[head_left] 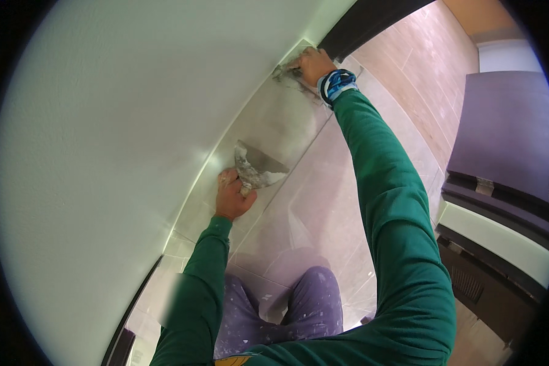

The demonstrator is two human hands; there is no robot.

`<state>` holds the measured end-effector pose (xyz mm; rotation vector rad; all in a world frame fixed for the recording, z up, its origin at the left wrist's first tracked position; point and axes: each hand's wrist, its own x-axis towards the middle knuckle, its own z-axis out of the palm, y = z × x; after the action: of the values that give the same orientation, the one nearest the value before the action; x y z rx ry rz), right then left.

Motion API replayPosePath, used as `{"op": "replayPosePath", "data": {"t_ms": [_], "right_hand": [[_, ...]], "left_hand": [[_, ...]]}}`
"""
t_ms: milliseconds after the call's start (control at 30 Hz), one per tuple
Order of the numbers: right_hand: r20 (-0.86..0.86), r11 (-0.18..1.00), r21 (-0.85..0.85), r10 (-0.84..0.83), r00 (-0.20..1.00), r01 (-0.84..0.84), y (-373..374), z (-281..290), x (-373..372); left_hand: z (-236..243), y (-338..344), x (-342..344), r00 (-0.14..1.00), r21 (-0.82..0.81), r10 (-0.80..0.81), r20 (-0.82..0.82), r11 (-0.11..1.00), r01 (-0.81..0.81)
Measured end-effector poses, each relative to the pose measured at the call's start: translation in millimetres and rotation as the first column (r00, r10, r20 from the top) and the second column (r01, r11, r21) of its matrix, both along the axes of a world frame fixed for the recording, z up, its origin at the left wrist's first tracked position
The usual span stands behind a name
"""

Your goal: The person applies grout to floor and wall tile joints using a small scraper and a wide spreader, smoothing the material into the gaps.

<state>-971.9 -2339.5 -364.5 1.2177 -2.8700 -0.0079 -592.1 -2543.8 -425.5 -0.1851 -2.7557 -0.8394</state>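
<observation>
My left hand (234, 196) is closed around the handle of a wide putty knife (261, 166). Its flared blade, smeared with whitish plaster, points away from me just above the floor tiles beside the white wall. Farther off, my right hand (315, 66) reaches to the foot of the wall, close to a dark door frame (348, 36). The fingers there are curled down at a rough grey patch (288, 73) with crumbly edges. Whatever they grip is hidden beneath the hand. A blue patterned band (337, 87) circles my right wrist.
The white wall (116, 134) fills the left side and meets the large pale floor tiles (314, 189). At the right stand dark, purplish panels (503, 134) of furniture. My kneeling legs (314, 302), in paint-spotted trousers, take up the near floor.
</observation>
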Motion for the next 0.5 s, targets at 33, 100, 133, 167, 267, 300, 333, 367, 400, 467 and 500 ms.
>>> {"op": "replayPosePath", "data": {"t_ms": [33, 100, 133, 167, 267, 300, 333, 367, 400, 467, 500], "right_hand": [[0.018, 1.000, -0.015, 0.002, 1.000, -0.002, -3, 0, -3], [-0.010, 0.996, -0.064, 0.057, 0.998, -0.058, -8, 1, -11], [-0.023, 0.992, -0.089, 0.086, 0.996, -0.088, -11, 2, -12], [0.019, 0.994, -0.058, 0.098, 0.995, -0.097, -13, 3, -15], [0.010, 0.990, -0.086, 0.115, 0.993, -0.114, -15, 0, -17], [0.020, 0.990, -0.085, 0.113, 0.993, -0.111, -14, -1, -19], [0.035, 0.990, -0.086, 0.117, 0.992, -0.114, -15, 0, -16], [0.050, 0.989, -0.087, 0.121, 0.991, -0.116, -17, 0, -13], [0.042, 0.989, -0.089, 0.119, 0.992, -0.114, -19, 0, -11], [0.019, 0.991, -0.090, 0.105, 0.994, -0.103, -19, 1, -10], [0.017, 0.990, -0.095, 0.108, 0.994, -0.106, -20, 1, -10]], "left_hand": [[0, 0, 0, 1.000, 0.006, 0.003, -0.008, 1.000, -0.003], [0, 1, 1, 1.000, -0.005, 0.013, 0.013, 1.000, -0.013], [-1, 0, 2, 0.999, -0.011, 0.020, 0.025, 1.000, -0.020], [-1, 0, 3, 0.999, 0.001, 0.023, 0.037, 1.000, -0.023], [-2, 0, 2, 0.999, 0.024, 0.020, 0.048, 0.999, -0.021], [-3, 1, 0, 0.999, 0.022, 0.014, 0.040, 1.000, -0.015], [-2, 0, 2, 0.999, 0.018, 0.015, 0.036, 1.000, -0.015], [-2, 0, 4, 0.999, 0.005, 0.023, 0.048, 1.000, -0.024], [-1, -1, 6, 0.998, -0.008, 0.032, 0.060, 0.999, -0.032], [-1, -1, 6, 0.997, -0.016, 0.036, 0.069, 0.999, -0.035], [-2, -1, 6, 0.997, -0.014, 0.036, 0.070, 0.999, -0.035]]}}
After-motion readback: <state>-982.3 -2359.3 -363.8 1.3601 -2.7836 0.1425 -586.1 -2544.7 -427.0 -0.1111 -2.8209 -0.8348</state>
